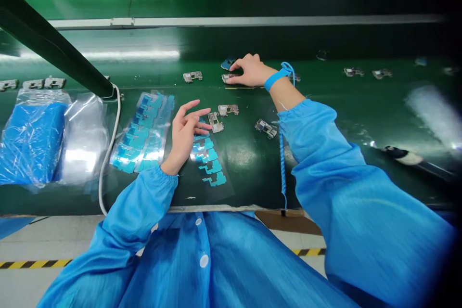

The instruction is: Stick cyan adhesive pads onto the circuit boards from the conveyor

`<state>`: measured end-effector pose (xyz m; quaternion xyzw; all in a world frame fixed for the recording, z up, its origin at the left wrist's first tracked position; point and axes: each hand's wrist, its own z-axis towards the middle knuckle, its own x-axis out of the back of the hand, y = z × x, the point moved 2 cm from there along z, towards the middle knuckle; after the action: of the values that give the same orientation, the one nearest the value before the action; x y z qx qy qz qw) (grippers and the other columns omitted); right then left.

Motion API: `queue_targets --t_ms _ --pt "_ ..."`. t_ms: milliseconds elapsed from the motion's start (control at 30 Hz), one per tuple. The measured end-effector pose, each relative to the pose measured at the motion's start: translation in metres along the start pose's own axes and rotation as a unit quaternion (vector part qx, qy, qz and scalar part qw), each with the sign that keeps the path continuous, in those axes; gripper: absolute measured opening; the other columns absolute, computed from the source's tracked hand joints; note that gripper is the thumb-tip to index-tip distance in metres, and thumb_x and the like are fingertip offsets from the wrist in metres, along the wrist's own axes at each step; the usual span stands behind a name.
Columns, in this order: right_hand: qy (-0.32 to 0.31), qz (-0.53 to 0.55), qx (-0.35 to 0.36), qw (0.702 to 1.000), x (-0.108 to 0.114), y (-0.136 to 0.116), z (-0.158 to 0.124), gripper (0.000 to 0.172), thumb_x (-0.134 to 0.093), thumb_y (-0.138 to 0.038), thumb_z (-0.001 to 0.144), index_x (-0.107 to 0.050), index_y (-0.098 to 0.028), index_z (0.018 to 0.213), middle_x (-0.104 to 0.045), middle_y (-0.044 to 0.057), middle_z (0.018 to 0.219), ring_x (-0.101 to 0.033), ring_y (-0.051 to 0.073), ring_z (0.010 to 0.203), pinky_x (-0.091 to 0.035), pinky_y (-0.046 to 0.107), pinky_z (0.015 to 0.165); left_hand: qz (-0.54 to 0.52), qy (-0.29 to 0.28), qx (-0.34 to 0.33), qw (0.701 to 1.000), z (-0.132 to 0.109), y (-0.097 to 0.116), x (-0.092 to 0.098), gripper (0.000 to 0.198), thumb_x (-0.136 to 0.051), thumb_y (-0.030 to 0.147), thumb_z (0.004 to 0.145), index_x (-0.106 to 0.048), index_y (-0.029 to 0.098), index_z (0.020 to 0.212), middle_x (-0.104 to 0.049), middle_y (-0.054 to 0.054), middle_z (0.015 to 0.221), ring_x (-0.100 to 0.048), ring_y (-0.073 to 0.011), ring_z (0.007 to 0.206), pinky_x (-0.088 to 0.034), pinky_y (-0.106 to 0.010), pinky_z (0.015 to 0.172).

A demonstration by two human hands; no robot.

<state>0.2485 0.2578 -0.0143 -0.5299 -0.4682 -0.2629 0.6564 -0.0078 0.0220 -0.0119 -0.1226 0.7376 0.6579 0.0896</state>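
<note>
My right hand (250, 71), with a blue wrist strap (276, 78), reaches over the far part of the bench. Its thumb and fingers are closed at a small metal-covered circuit board (226, 78). Just beyond those fingertips is a blue board piece (227, 63). Fingers spread, my left hand (185, 130) hovers over the near side and holds nothing. Beside its fingertips lies a circuit board (215, 122), with another circuit board (228, 109) close by. Partly under the left hand is a clear sheet of teal die-cut film stickers (212, 166).
More sticker sheets (144, 130) lie to the left, near a white cable (114, 144) and a plastic-wrapped blue pack (34, 139). A dark post (54, 38) slants in at left. One loose board (266, 128) sits by the coiled strap cord (282, 163). A dark-handled tool (404, 155) lies right.
</note>
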Motion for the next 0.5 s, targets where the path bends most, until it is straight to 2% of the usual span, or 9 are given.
queue_targets --t_ms 67,167,233,300,333,400,433,467,500 --pt "-0.009 -0.021 -0.009 1.000 -0.001 0.001 0.002 0.039 -0.103 -0.035 0.077 -0.077 -0.017 0.101 -0.072 0.018 0.120 -0.059 0.042 0.130 -0.049 0.063 0.113 0.007 -0.007 0.006 1.000 0.000 0.000 -0.001 0.038 -0.070 0.033 0.099 -0.066 0.024 0.135 -0.087 -0.008 0.126 -0.083 -0.0139 0.074 -0.066 -0.026 0.065" --pt "0.009 0.064 -0.023 0.998 0.004 -0.003 -0.003 0.036 -0.103 -0.024 0.071 -0.071 -0.020 0.085 -0.072 0.009 0.093 -0.064 0.028 0.099 -0.055 0.051 0.101 0.007 -0.020 0.013 1.000 -0.002 -0.001 -0.002 0.032 -0.068 0.030 0.098 -0.069 0.023 0.129 -0.088 -0.007 0.120 -0.081 -0.0129 0.073 -0.065 -0.025 0.065" --pt "0.051 0.139 -0.016 0.989 0.010 -0.014 -0.014 0.030 -0.099 -0.022 0.075 -0.070 -0.021 0.084 -0.069 0.004 0.083 -0.060 0.023 0.084 -0.056 0.045 0.093 0.005 -0.030 0.018 0.999 -0.003 -0.002 -0.003 0.030 -0.066 0.027 0.097 -0.071 0.022 0.126 -0.088 -0.007 0.115 -0.080 -0.0123 0.071 -0.064 -0.025 0.065" --pt "0.115 0.209 0.008 0.971 0.014 -0.033 -0.035 0.022 -0.093 -0.031 0.083 -0.075 -0.021 0.091 -0.069 0.003 0.084 -0.061 0.022 0.083 -0.055 0.043 0.091 0.012 -0.042 0.020 0.999 -0.003 -0.005 -0.004 0.030 -0.065 0.026 0.097 -0.072 0.021 0.126 -0.088 -0.008 0.114 -0.079 -0.0127 0.070 -0.064 -0.026 0.066" --pt "0.137 0.254 0.021 0.957 0.013 -0.045 -0.049 0.022 -0.089 -0.038 0.087 -0.077 -0.022 0.094 -0.070 0.003 0.086 -0.062 0.022 0.084 -0.055 0.042 0.090 0.026 -0.048 0.016 0.998 -0.003 -0.007 -0.004 0.032 -0.066 0.027 0.098 -0.072 0.021 0.128 -0.087 -0.009 0.117 -0.080 -0.0145 0.076 -0.065 -0.028 0.068" --pt "0.141 0.400 0.017 0.905 0.004 -0.073 -0.083 0.032 -0.090 -0.051 0.084 -0.078 -0.022 0.094 -0.073 0.003 0.089 -0.065 0.021 0.085 -0.054 0.038 0.083 0.084 -0.061 -0.018 0.994 -0.003 -0.013 -0.005 0.044 -0.074 0.035 0.099 -0.070 0.023 0.141 -0.083 -0.013 0.137 -0.082 -0.0232 0.110 -0.068 -0.035 0.085" --pt "0.122 0.472 0.002 0.873 -0.003 -0.087 -0.102 0.036 -0.094 -0.053 0.080 -0.078 -0.023 0.093 -0.075 0.003 0.089 -0.067 0.020 0.085 -0.055 0.036 0.081 0.121 -0.070 -0.048 0.989 -0.003 -0.015 -0.006 0.055 -0.080 0.042 0.098 -0.067 0.024 0.149 -0.076 -0.016 0.152 -0.076 -0.0289 0.133 -0.068 -0.041 0.100" --pt "0.107 0.535 -0.021 0.838 -0.011 -0.102 -0.119 0.038 -0.098 -0.051 0.076 -0.079 -0.024 0.095 -0.078 0.002 0.091 -0.069 0.019 0.085 -0.056 0.034 0.080 0.155 -0.082 -0.082 0.981 -0.003 -0.017 -0.007 0.066 -0.084 0.049 0.097 -0.064 0.026 0.156 -0.065 -0.017 0.167 -0.063 -0.0335 0.153 -0.062 -0.048 0.116" --pt "0.086 0.585 -0.043 0.805 -0.020 -0.116 -0.136 0.040 -0.100 -0.049 0.074 -0.079 -0.025 0.097 -0.080 0.002 0.096 -0.070 0.018 0.086 -0.057 0.033 0.081 0.177 -0.096 -0.118 0.972 -0.003 -0.018 -0.009 0.073 -0.083 0.057 0.098 -0.060 0.028 0.161 -0.052 -0.016 0.180 -0.048 -0.0359 0.167 -0.051 -0.054 0.131"
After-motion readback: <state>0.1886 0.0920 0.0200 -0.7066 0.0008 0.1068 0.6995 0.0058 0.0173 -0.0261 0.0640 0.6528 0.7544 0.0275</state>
